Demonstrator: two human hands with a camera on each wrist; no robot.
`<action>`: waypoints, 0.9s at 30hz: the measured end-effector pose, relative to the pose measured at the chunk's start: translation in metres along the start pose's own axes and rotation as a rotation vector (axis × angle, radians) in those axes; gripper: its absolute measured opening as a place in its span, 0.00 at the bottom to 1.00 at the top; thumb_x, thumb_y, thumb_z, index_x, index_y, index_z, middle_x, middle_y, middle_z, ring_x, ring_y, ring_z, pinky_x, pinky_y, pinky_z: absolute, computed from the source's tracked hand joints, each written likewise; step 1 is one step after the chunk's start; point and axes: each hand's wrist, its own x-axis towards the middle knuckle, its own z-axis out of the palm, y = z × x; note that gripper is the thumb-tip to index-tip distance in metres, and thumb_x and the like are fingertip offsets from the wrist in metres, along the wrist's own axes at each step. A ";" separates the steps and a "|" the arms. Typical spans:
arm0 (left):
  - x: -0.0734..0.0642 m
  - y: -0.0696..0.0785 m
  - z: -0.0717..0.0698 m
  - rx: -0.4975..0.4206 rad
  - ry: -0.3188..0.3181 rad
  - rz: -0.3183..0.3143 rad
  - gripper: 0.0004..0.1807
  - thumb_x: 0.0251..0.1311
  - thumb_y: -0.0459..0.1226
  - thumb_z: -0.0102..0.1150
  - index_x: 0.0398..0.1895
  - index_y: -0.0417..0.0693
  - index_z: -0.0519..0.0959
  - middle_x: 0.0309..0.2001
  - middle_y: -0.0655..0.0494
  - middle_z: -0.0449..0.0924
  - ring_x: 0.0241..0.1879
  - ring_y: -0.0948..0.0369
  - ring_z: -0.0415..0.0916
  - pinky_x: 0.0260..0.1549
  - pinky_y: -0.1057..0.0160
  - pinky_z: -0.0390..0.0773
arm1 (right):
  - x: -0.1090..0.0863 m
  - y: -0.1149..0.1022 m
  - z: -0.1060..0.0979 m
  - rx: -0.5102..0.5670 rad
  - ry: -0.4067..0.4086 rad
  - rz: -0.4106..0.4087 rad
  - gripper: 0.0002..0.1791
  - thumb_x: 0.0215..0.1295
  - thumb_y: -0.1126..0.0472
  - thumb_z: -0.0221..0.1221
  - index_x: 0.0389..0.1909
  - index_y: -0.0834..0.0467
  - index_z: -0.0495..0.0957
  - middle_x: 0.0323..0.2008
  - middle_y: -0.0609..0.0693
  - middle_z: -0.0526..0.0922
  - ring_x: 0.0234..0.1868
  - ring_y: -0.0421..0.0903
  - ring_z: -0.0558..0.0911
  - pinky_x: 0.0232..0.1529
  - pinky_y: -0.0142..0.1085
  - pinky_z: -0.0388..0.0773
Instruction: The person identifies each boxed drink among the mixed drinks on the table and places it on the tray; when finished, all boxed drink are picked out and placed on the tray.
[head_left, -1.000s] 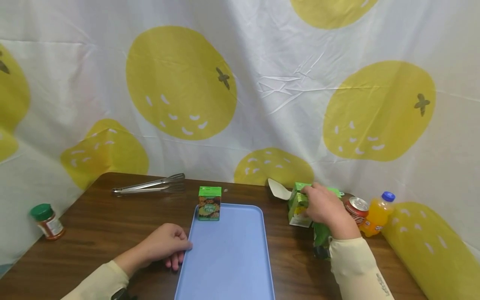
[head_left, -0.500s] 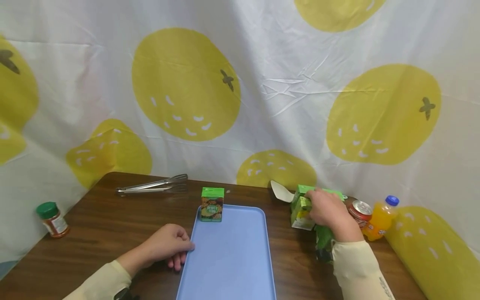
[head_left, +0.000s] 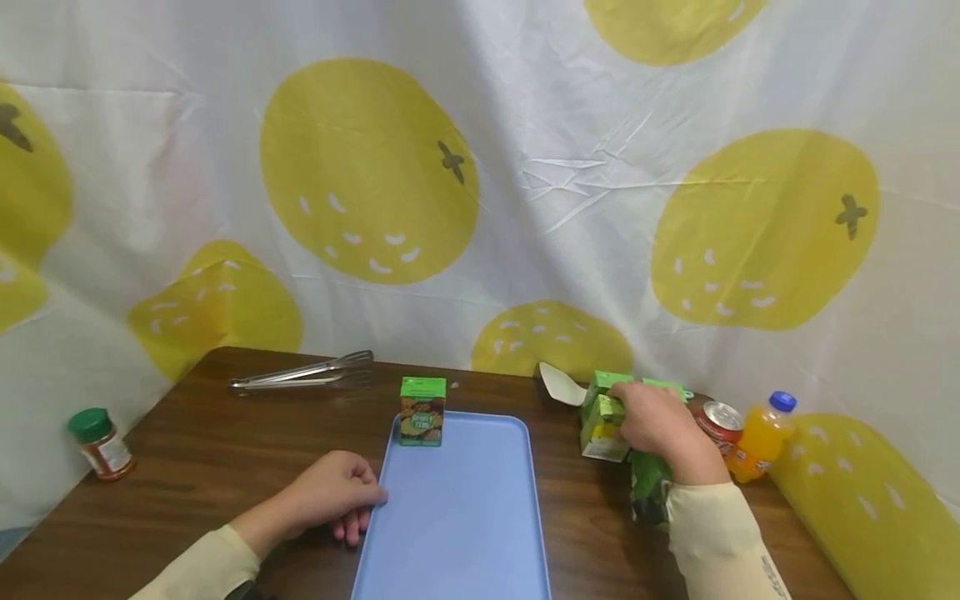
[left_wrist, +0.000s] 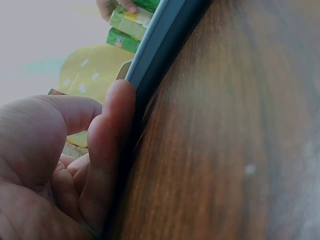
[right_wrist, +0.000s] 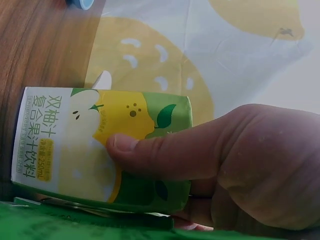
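Note:
My left hand pinches the left rim of a light blue tray lying on the table. In the left wrist view the fingertips meet the tray's edge, and the other fingers are curled. To the right of the tray, my right hand grips a green and yellow juice carton standing upright. The right wrist view shows the thumb flat across the front of it. Another green carton stands just behind. A dark green package is partly hidden beneath the right forearm.
A small green-topped box stands at the tray's far left corner. Metal tongs lie at the back left, a spice jar at the far left. Beyond the right hand are a soda can, an orange drink bottle and a white scoop.
The head view has shifted slightly. Both hands stay in almost the same places, and the carton under the right hand has barely moved.

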 end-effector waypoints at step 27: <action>-0.001 0.000 0.000 -0.017 -0.005 -0.008 0.14 0.72 0.38 0.68 0.28 0.41 0.81 0.21 0.51 0.84 0.14 0.64 0.81 0.13 0.70 0.77 | -0.004 -0.002 -0.007 0.169 0.018 -0.024 0.32 0.58 0.52 0.80 0.62 0.61 0.86 0.54 0.58 0.91 0.56 0.63 0.87 0.57 0.62 0.84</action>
